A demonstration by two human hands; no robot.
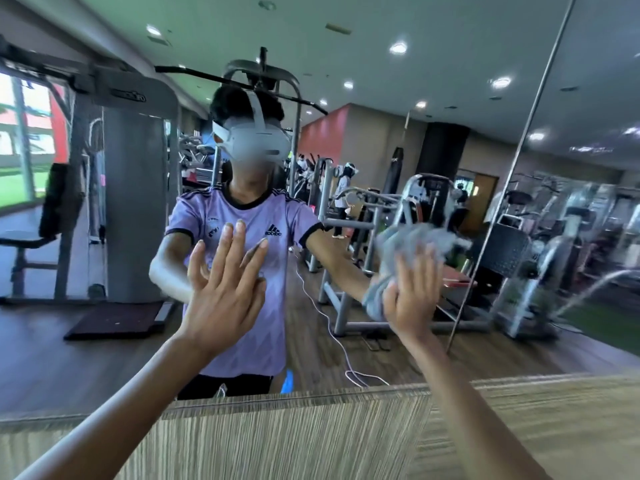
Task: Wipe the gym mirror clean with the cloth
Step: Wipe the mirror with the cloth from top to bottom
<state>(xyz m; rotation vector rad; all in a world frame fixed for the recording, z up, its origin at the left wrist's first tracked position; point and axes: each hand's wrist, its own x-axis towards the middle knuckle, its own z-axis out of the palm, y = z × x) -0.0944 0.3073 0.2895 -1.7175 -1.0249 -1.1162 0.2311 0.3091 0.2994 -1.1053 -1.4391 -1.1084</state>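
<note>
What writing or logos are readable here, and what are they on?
"adidas", mirror-reversed, on the chest of the purple shirt.
The crest beside it: too blurred to read.
Lettering on top of the weight machine: too blurred to read.

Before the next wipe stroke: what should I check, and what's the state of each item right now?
1. Cloth pressed to the mirror under the right hand: ok.
2. Left hand off the cloth: ok.
3. Glass free of bare skin: not ok. The left hand lies flat on it with fingers spread, so it may leave prints.
4. Cloth spread flat: cannot tell. It is motion-blurred and looks bunched.
5. Room to sweep right toward the mirror seam: ok.
6. Streaks left on the glass: cannot tell.
</note>
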